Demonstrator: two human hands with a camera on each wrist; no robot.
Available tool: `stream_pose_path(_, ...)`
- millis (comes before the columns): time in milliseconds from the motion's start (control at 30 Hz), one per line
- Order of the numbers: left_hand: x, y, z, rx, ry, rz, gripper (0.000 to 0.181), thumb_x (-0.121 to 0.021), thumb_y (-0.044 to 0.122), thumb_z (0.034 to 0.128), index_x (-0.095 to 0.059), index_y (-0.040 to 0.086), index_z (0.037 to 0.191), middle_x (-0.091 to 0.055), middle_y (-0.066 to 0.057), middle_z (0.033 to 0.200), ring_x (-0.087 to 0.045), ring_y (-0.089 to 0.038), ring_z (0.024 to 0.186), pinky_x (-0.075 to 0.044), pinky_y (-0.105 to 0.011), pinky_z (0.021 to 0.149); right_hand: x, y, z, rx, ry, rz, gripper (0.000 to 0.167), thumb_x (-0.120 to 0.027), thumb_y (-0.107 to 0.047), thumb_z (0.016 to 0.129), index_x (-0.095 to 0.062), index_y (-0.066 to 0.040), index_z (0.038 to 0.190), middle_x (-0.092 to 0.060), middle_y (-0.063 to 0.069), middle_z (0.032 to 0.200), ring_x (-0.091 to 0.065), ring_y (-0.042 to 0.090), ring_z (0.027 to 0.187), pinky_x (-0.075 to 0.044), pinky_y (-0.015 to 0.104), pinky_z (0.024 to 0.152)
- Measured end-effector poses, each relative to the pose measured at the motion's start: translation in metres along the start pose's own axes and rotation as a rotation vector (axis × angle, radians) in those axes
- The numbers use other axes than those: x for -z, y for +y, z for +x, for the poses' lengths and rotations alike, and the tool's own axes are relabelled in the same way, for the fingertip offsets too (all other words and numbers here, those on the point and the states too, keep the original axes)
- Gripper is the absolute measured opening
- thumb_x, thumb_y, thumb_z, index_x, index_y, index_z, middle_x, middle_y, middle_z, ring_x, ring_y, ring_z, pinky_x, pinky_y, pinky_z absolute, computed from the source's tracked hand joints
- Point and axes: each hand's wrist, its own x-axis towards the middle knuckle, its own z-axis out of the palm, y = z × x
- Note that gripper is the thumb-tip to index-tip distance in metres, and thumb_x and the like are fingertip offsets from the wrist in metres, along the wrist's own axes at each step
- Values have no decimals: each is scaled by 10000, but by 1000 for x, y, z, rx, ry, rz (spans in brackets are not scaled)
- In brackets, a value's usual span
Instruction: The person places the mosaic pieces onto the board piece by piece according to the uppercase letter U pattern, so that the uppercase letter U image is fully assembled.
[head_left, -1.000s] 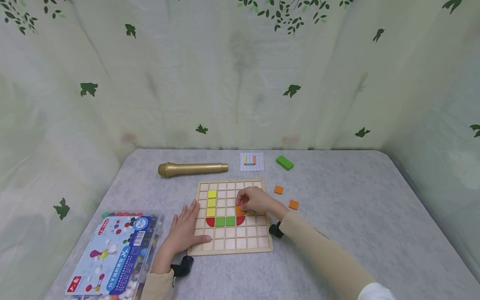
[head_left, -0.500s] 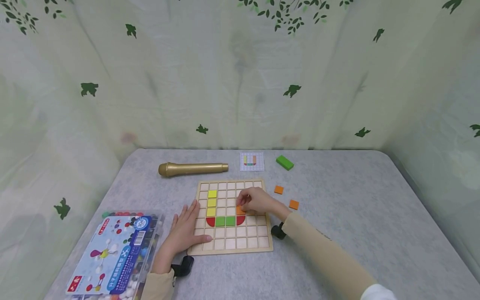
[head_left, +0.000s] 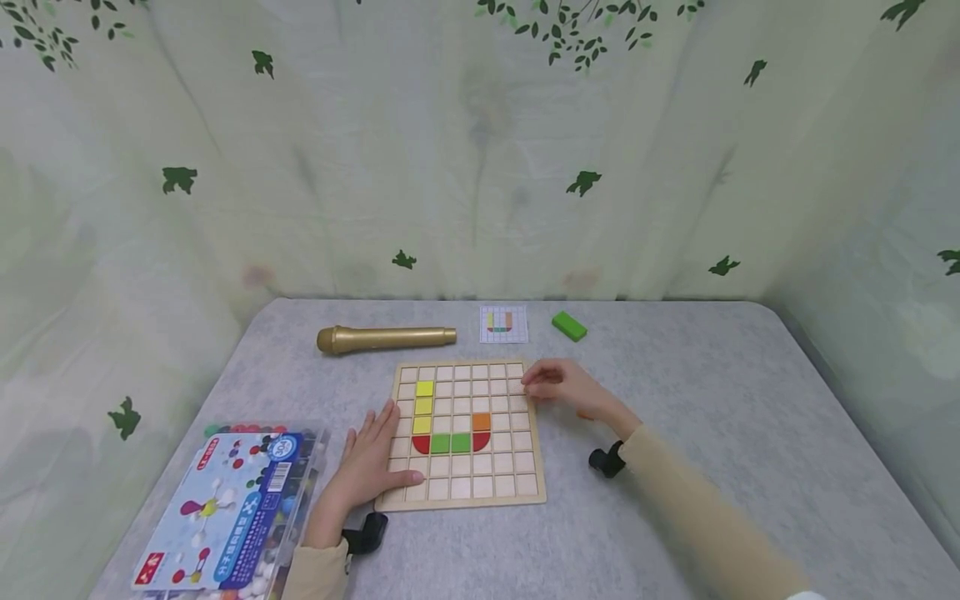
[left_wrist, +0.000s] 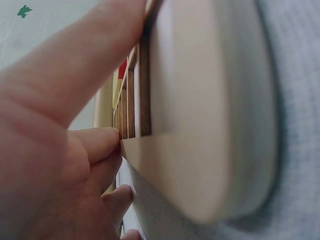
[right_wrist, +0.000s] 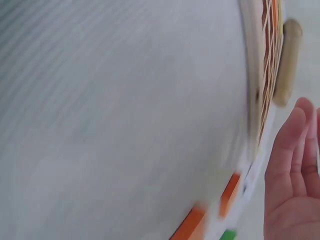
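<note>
My left hand (head_left: 365,471) lies at the left side of a wooden grid board (head_left: 461,503). Its thumb rests on the board, and the fingers spread along the edge, as the left wrist view also shows. On the grid, yellow square tiles (head_left: 423,406) form a column, two green tiles (head_left: 450,442) sit between red rounded tiles (head_left: 482,441), and an orange tile (head_left: 481,422) stands above the right red one. My right hand (head_left: 570,390) hovers at the board's right edge, holding nothing. Two loose orange tiles (right_wrist: 230,195) appear below it in the right wrist view.
Behind the board lie a gold microphone-shaped object (head_left: 386,337), a small pattern card (head_left: 504,324) and a green block (head_left: 569,326). A plastic case with a blue printed cover (head_left: 217,508) stands at the left. Leaf-patterned cloth (head_left: 480,167) hangs behind the table.
My right hand has let go of the orange tile on the grid and moved right and back, over the loose orange tiles. The left hand has stayed put.
</note>
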Motion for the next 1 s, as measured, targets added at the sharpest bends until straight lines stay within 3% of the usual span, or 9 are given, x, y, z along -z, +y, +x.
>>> stream_pose_path(233,1,2,-1,8,7,0,1111,-806,436,726,-182,-94,1478,-109,-230,1560,-34,-472,1402,-10,-672,1061,33,15,-22,-75,70,65,286,-640,-190,930,-617,28,1114,-657,156,1095,-614,240,963,-524,365,840)
stream_pose_path(433,1,2,-2,3,12,-8,1121,-808,444,720,-183,-100,1475,-114,-236,1558,-32,-476,1401,-4,-671,1061,51,24,-36,-162,104,37,328,-669,-222,905,-616,-7,1147,-656,114,1086,-599,248,956,-500,323,815)
stream_pose_path(700,0,1,-2,-13,26,-21,1128,-813,445,710,-192,-111,1469,-129,-248,1552,-41,-482,1398,-1,-671,1060,63,35,-46,-143,32,8,307,-660,-39,881,-595,55,1165,-646,170,1120,-605,242,989,-503,311,801)
stream_pose_path(1000,0,0,0,7,-3,-13,1131,-804,448,724,-162,-92,1482,-92,-226,1565,-17,-469,1404,15,-663,1065,60,39,-47,-82,-21,-192,294,-649,92,792,-656,-20,1064,-650,92,1043,-571,241,930,-490,334,783)
